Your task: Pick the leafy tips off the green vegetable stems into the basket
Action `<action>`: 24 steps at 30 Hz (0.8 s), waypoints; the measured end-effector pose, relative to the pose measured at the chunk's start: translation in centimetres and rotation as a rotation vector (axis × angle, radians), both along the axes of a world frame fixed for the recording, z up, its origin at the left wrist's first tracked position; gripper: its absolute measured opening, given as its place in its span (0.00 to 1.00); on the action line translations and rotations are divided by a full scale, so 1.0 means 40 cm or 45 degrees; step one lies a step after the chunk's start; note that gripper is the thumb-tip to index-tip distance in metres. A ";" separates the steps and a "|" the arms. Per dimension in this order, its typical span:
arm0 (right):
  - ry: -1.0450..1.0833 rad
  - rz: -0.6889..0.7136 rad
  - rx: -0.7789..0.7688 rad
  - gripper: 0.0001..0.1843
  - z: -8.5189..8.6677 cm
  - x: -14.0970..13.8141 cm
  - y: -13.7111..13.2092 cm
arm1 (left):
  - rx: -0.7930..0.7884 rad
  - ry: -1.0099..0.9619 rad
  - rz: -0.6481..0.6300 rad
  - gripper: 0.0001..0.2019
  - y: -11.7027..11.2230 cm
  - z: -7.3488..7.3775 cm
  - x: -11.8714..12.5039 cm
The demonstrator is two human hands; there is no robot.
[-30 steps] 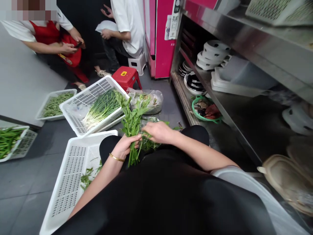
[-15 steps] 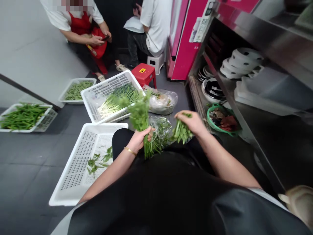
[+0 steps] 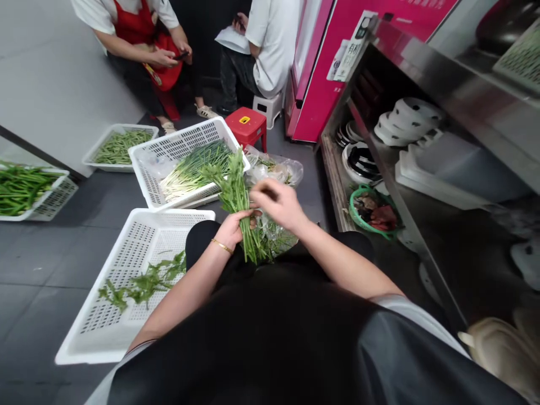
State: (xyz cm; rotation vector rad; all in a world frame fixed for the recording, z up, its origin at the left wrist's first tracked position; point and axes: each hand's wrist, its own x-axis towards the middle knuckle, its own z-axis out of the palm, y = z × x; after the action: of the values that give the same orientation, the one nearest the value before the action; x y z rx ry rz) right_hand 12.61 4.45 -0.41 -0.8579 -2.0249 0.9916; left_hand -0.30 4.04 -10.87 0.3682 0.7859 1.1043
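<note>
A bunch of leafy celery (image 3: 251, 239) is gripped around its stems by my left hand (image 3: 236, 228), leaves pointing up and away, cut ends toward my lap. My right hand (image 3: 278, 205) hovers beside the upper stems, fingers curled and slightly blurred. A gap shows between its thumb and fingers, and I see nothing held in it. Behind and below the hands lies a clear plastic bag (image 3: 270, 226) with more greens, partly hidden. Left of my knee, a white plastic basket (image 3: 126, 236) has a few loose leafy sprigs (image 3: 145, 284) in it.
Ahead stands a white basket of scallions (image 3: 194, 169), with a red stool (image 3: 247, 125) behind it. Green beans (image 3: 122, 147) and green peppers (image 3: 25, 188) fill baskets at left. Metal shelving (image 3: 405, 185) and a green colander (image 3: 373, 211) flank my right. Two people sit ahead.
My right hand has moved left to the celery in my left hand, and the bunch of stems it held no longer shows in it. The view has shifted slightly, showing more sprigs.
</note>
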 end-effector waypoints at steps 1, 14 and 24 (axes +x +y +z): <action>-0.028 -0.058 -0.151 0.16 -0.037 0.043 0.004 | 0.005 -0.021 0.010 0.12 0.006 0.000 -0.007; -0.170 0.027 -0.425 0.29 -0.259 0.206 -0.026 | -0.053 -0.077 0.058 0.07 0.022 0.001 0.078; -0.667 -0.128 -0.279 0.11 -0.305 0.463 0.021 | 0.057 -0.007 0.000 0.02 0.056 0.051 0.036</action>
State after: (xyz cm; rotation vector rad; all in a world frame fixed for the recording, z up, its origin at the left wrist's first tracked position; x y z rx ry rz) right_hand 31.15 5.28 -12.59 -1.4452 -2.2933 1.0198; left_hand 1.16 6.27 -8.84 0.4027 0.7578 1.1239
